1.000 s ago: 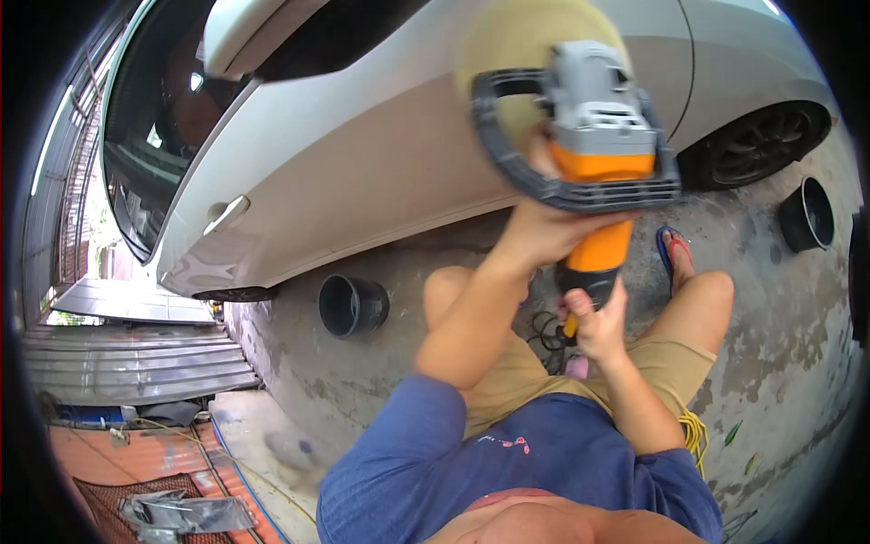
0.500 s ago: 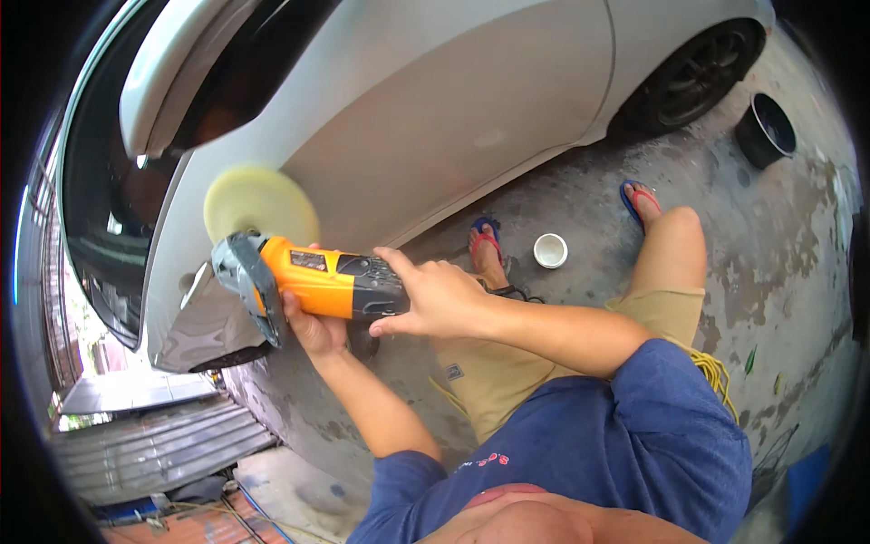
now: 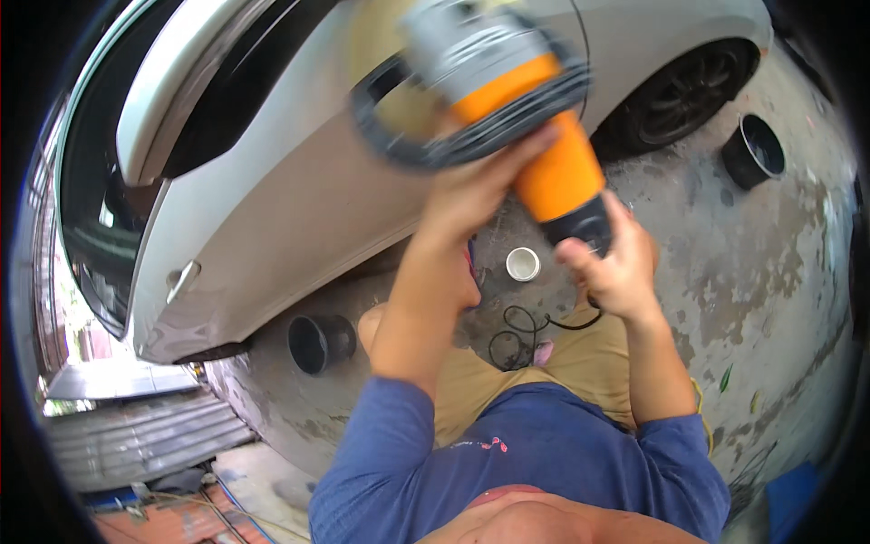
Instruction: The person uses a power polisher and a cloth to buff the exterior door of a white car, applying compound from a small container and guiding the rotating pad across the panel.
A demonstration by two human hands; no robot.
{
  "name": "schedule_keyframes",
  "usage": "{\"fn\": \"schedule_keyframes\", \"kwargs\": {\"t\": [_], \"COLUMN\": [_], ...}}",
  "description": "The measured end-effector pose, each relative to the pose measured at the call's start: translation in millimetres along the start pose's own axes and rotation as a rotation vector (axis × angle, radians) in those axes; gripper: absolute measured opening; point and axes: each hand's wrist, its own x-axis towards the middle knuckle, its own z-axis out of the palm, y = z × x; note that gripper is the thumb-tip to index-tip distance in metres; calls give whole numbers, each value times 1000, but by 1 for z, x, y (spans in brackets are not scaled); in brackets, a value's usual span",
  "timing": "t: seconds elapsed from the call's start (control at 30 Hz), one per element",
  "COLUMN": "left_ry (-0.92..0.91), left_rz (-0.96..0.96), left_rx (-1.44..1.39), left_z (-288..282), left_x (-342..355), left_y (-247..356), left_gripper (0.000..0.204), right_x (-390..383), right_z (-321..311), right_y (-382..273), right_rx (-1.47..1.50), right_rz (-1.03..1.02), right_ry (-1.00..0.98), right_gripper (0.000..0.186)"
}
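Note:
An orange, grey and black car polisher point(image 3: 566, 172) is held up in front of the pale car door, slightly smeared by motion. My left hand point(image 3: 476, 195) is wrapped around its body just behind the black loop handle point(image 3: 390, 150); some of its fingers are hidden behind the tool. My right hand point(image 3: 621, 272) grips the black rear end, thumb on the near side. The yellow foam pad point(image 3: 376, 45) shows partly past the tool's grey head, over the car door point(image 3: 317, 181). Whether the pad touches the paint, I cannot tell. A black cord point(image 3: 571, 322) trails down near my lap.
A small white tub point(image 3: 523, 264) stands on the wet concrete floor point(image 3: 716, 263) between my feet. One black bucket point(image 3: 323, 344) stands to the left, another point(image 3: 754, 151) near the car wheel point(image 3: 684, 91). The side mirror point(image 3: 145, 136) juts out at upper left.
The polisher has swung from the left part of the door up and to the right, both hands moving with it. The left bucket and the cord loops have come into sight.

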Motion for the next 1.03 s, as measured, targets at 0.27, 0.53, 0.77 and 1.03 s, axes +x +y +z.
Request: {"fn": "schedule_keyframes", "kwargs": {"t": [0.27,0.53,0.77,1.03], "left_ry": [69,369,398,507], "left_rz": [293,178,209,231], "left_rx": [-68,-124,-296,-273], "left_z": [32,-127,-244,-215], "left_x": [24,-135,-178,-192], "left_y": [10,-5,44,42], "left_gripper": [32,41,67,69], "right_x": [-9,-28,-21,-30], "right_z": [14,164,267,240], "right_y": [7,25,-14,-40], "right_rx": [192,25,-94,-41], "right_rz": [79,-11,4,-20], "right_ry": [34,-306,-544,-689], "right_gripper": [58,84,99,103]}}
